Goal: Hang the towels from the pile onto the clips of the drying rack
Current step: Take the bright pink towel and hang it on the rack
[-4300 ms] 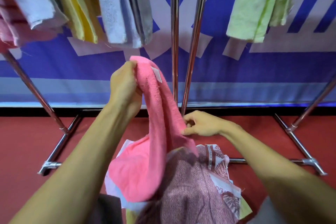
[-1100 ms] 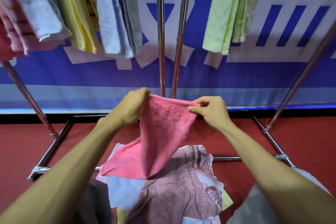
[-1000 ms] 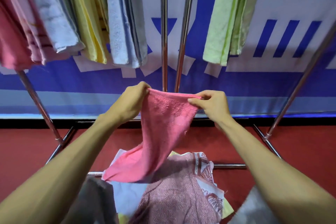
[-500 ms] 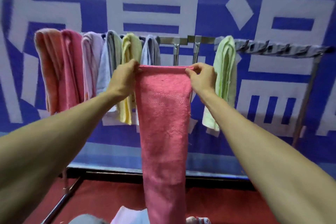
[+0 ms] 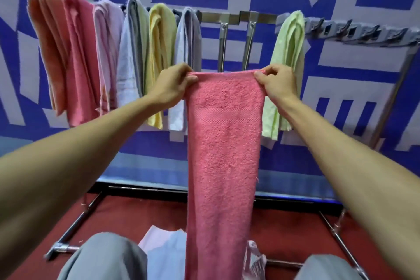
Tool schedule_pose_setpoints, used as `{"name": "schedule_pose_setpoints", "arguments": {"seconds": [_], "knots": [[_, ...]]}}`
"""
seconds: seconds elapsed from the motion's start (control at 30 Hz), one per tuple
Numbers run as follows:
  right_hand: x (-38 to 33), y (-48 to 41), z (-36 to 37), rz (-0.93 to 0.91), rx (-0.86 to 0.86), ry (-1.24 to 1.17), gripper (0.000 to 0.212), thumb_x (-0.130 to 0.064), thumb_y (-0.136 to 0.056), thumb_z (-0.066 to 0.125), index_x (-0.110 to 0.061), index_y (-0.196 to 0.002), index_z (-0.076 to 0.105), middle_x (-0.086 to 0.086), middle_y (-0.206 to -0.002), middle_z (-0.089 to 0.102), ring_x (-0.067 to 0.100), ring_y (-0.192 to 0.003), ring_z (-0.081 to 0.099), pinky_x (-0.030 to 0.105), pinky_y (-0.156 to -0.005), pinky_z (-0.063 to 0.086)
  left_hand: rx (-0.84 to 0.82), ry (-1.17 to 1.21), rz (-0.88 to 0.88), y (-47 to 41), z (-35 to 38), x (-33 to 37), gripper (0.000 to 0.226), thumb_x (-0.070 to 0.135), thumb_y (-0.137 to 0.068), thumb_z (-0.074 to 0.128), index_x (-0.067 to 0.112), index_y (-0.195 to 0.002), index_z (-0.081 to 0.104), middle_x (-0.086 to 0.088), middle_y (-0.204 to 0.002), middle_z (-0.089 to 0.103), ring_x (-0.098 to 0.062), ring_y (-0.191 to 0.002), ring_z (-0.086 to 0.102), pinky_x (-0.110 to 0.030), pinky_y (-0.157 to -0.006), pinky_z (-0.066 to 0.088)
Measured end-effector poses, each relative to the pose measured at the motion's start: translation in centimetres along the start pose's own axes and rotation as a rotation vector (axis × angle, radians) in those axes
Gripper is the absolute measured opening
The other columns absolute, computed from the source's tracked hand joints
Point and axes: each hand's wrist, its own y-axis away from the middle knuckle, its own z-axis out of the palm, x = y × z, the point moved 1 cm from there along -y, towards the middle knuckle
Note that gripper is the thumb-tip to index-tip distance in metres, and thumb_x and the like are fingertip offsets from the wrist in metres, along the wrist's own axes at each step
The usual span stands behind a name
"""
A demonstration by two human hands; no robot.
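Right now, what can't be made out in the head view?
Head view only.
Pink towel: lower end cut off by the bottom edge.
Pile: mostly hidden behind the pink towel and the knees.
Clips under the hung towels: covered by the cloth.
Free clips on the right: motion-blurred, open or closed unclear.

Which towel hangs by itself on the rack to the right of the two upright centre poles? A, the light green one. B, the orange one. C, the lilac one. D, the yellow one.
A: the light green towel hangs alone to the right of the centre poles, with bare clips beyond it.
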Motion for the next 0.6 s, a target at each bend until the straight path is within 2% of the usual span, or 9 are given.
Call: {"name": "schedule_pose_setpoints", "arguments": {"seconds": [0.07, 0.13, 0.2, 0.23, 0.3, 0.33, 0.4, 0.5, 0.6], "knots": [[3.4, 0.9, 0.8, 0.077, -0.069, 0.014, 0.019, -0.014, -0.082, 0.068, -0.019, -0.064, 0.063, -0.002, -0.069, 0.062, 0.014, -0.073, 0.058, 0.043, -0.074, 0.054, -0.062, -0.022, -0.049, 0.8, 2.5, -2.2, 0.011, 0.020, -0.095, 0.055, 0.011, -0.090, 0.059, -0.003, -0.073, 0.060, -0.019, -0.064, 0.060, -0.029, -0.062, 0.049], [7.2, 1.9, 1.8, 0.187, -0.112, 0.030, 0.022, -0.016, -0.079, 0.069, -0.023, -0.059, 0.063, -0.005, -0.066, 0.063, 0.014, -0.071, 0.058, 0.044, -0.073, 0.054, -0.128, 0.014, -0.129, 2.3, 5.5, -4.6, 0.014, 0.021, -0.095, 0.055, 0.008, -0.092, 0.062, -0.004, -0.075, 0.061, -0.015, -0.063, 0.059, -0.026, -0.058, 0.050], [10.4, 3.5, 2.9, 0.355, -0.141, -0.068, 0.023, -0.011, -0.079, 0.069, -0.021, -0.059, 0.063, -0.008, -0.057, 0.060, 0.009, -0.057, 0.055, 0.034, -0.058, 0.052, -0.162, 0.120, -0.264, 4.2, 8.7, -7.0, 0.016, 0.020, -0.095, 0.055, 0.006, -0.093, 0.064, -0.002, -0.071, 0.059, -0.010, -0.057, 0.057, -0.025, -0.053, 0.054], [12.0, 4.4, 3.5, 0.457, -0.151, -0.152, 0.021, -0.007, -0.079, 0.067, -0.018, -0.061, 0.064, -0.007, -0.054, 0.058, 0.006, -0.049, 0.050, 0.027, -0.050, 0.046, -0.157, 0.186, -0.347, 5.3, 10.3, -8.2, 0.016, 0.019, -0.094, 0.056, 0.006, -0.092, 0.065, -0.001, -0.067, 0.058, -0.006, -0.052, 0.056, -0.025, -0.050, 0.054], [14.7, 6.4, 4.7, 0.654, -0.149, -0.304, 0.010, -0.001, -0.080, 0.064, -0.009, -0.076, 0.069, 0.000, -0.060, 0.060, 0.008, -0.049, 0.049, 0.019, -0.045, 0.040, -0.134, 0.327, -0.517, 7.5, 13.2, -10.2, 0.015, 0.016, -0.093, 0.059, 0.007, -0.083, 0.065, -0.001, -0.060, 0.054, 0.001, -0.041, 0.051, -0.021, -0.043, 0.049], [16.0, 7.4, 5.4, 0.731, -0.144, -0.357, 0.009, -0.001, -0.081, 0.063, -0.003, -0.084, 0.070, 0.003, -0.066, 0.061, 0.011, -0.054, 0.051, 0.019, -0.046, 0.043, -0.128, 0.382, -0.586, 8.7, 14.6, -11.0, 0.017, 0.014, -0.092, 0.059, 0.009, -0.077, 0.064, -0.002, -0.058, 0.053, 0.001, -0.039, 0.048, -0.020, -0.043, 0.049], [18.3, 9.3, 6.7, 0.835, -0.148, -0.410, 0.008, -0.001, -0.083, 0.061, -0.003, -0.085, 0.069, 0.005, -0.070, 0.062, 0.013, -0.057, 0.055, 0.020, -0.047, 0.047, -0.129, 0.480, -0.697, 10.9, 17.1, -12.0, 0.022, 0.012, -0.092, 0.060, 0.011, -0.070, 0.061, -0.002, -0.055, 0.052, -0.003, -0.041, 0.047, -0.023, -0.047, 0.053], [21.4, 12.2, 8.7, 0.924, -0.185, -0.403, 0.008, -0.003, -0.086, 0.062, -0.008, -0.081, 0.065, 0.006, -0.073, 0.063, 0.015, -0.061, 0.059, 0.026, -0.054, 0.054, -0.107, 0.637, -0.842, 14.0, 19.7, -12.7, 0.022, 0.013, -0.092, 0.060, 0.007, -0.070, 0.060, 0.002, -0.052, 0.054, -0.006, -0.045, 0.052, -0.023, -0.049, 0.053], [23.4, 14.3, 10.2, 0.994, -0.229, -0.453, 0.005, -0.004, -0.087, 0.060, -0.006, -0.088, 0.064, 0.009, -0.076, 0.064, 0.021, -0.066, 0.062, 0.031, -0.059, 0.056, -0.091, 0.765, -0.932, 14.9, 21.1, -12.3, 0.020, 0.012, -0.092, 0.061, 0.005, -0.073, 0.060, -0.002, -0.056, 0.056, -0.009, -0.050, 0.055, -0.021, -0.054, 0.056]]}}
